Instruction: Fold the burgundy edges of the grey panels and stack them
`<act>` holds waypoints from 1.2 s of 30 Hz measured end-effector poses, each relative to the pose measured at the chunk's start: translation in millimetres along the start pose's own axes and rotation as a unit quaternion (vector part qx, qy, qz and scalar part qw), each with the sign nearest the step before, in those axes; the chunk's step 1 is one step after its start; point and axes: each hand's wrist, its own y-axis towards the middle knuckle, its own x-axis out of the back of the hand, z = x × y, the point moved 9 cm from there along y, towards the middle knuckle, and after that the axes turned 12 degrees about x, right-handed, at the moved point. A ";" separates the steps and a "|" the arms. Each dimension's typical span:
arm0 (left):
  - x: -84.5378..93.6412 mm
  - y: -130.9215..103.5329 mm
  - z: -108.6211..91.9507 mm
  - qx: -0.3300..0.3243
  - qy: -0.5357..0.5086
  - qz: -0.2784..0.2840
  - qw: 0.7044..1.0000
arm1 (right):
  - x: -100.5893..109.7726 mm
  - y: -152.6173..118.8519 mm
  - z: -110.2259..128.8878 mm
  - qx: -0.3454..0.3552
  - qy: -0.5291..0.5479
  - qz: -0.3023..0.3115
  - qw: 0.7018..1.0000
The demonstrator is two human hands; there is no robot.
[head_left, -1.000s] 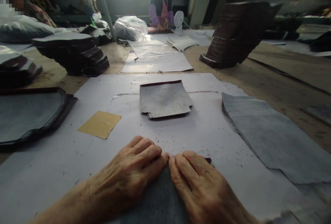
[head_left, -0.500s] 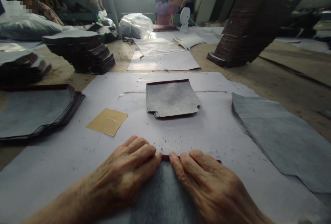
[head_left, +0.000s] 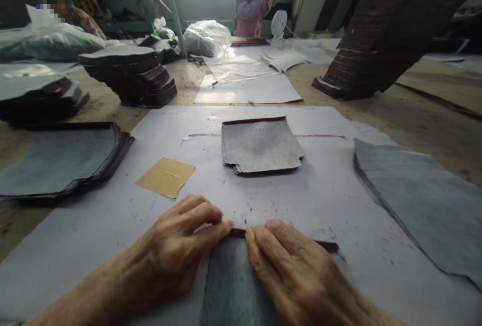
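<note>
A grey-backed fabric piece [head_left: 235, 281] lies on white paper close to me, its dark red far edge folded over. My left hand [head_left: 184, 240] is closed at the left end of that fold, thumb and fingers pinching it. Pressed together, the fingers of my right hand [head_left: 297, 260] bear down on the fold further right, and this hand covers much of the piece. Between the two hands a short stretch of red fold shows, and more of it sticks out beyond my right hand. Ahead lies a small stack of similar grey pieces [head_left: 261, 145] with a red folded edge.
A tan square [head_left: 165, 177] lies left of centre. Grey pieces are stacked at the left [head_left: 68, 157] and right [head_left: 417, 200]. Taller dark stacks stand at the back left [head_left: 131, 77] and back right [head_left: 376, 44]. Across the table a person [head_left: 250, 4] stands near plastic bags [head_left: 207, 37].
The whole view has shifted slightly, so things appear further right. My right hand has slid a little along the fold relative to the piece, and more red fold shows at its right.
</note>
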 end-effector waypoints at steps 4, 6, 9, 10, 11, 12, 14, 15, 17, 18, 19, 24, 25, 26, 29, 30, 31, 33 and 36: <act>0.3 -6.2 2.0 -0.001 0.018 -0.007 1.000 | -0.8 -4.6 -6.5 -0.020 0.059 -0.012 0.998; -1.2 -7.0 -0.6 -0.010 0.032 -0.005 0.999 | -3.5 -5.8 -9.3 -0.030 0.072 -0.002 0.997; 0.2 -7.4 -1.6 -0.011 0.052 0.001 0.999 | -11.6 -6.6 -12.1 -0.045 0.073 0.048 0.995; 2.1 -8.4 -1.6 -0.010 0.061 0.000 0.998 | -13.1 -6.5 -12.5 -0.047 0.070 0.061 0.995; 4.7 -10.1 -1.1 -0.003 0.069 -0.004 0.998 | -14.6 -6.3 -12.8 -0.049 0.068 0.073 0.994; 7.9 -12.5 -0.6 0.007 0.076 -0.013 0.997 | -14.9 -5.6 -12.6 -0.046 0.065 0.080 0.994; 12.6 -19.6 -0.8 0.033 0.080 -0.031 0.996 | -16.5 -4.1 -12.1 -0.041 0.061 0.099 0.992; 14.0 -24.0 -2.5 0.041 0.081 -0.043 0.995 | -17.7 -3.3 -12.1 -0.039 0.060 0.111 0.991; 12.4 -32.8 -8.4 0.045 0.087 -0.060 0.993 | -19.8 -1.5 -12.7 -0.036 0.057 0.138 0.988; 10.0 -36.5 -11.5 0.044 0.096 -0.066 0.992 | -20.5 -0.5 -13.8 -0.037 0.055 0.150 0.986; 7.6 -39.4 -13.7 0.043 0.106 -0.072 0.991 | -21.1 0.6 -14.8 -0.039 0.054 0.161 0.985; 1.7 -42.8 -13.9 0.052 0.124 -0.087 0.987 | -24.9 5.5 -19.0 -0.045 0.043 0.181 0.981; 1.6 -42.4 -13.8 0.049 0.125 -0.087 0.987 | -27.1 5.7 -18.9 -0.047 0.040 0.185 0.981; 1.6 -41.9 -14.1 0.046 0.126 -0.086 0.987 | -28.8 6.3 -18.0 -0.048 0.036 0.186 0.981; 2.1 -41.4 -16.4 0.035 0.129 -0.084 0.987 | -26.8 11.9 -13.3 -0.043 0.011 0.174 0.984; 2.4 -41.4 -16.7 0.035 0.128 -0.084 0.988 | -24.1 14.5 -12.7 -0.045 0.002 0.169 0.985; 2.6 -41.6 -16.6 0.038 0.126 -0.084 0.988 | -20.8 16.8 -13.6 -0.051 -0.004 0.166 0.985; 2.3 -42.1 -15.9 0.045 0.121 -0.081 0.988 | -16.2 18.7 -17.0 -0.058 0.013 0.168 0.984; 2.2 -42.6 -15.3 0.048 0.120 -0.077 0.989 | -7.4 13.2 -25.5 -0.061 0.071 0.141 0.986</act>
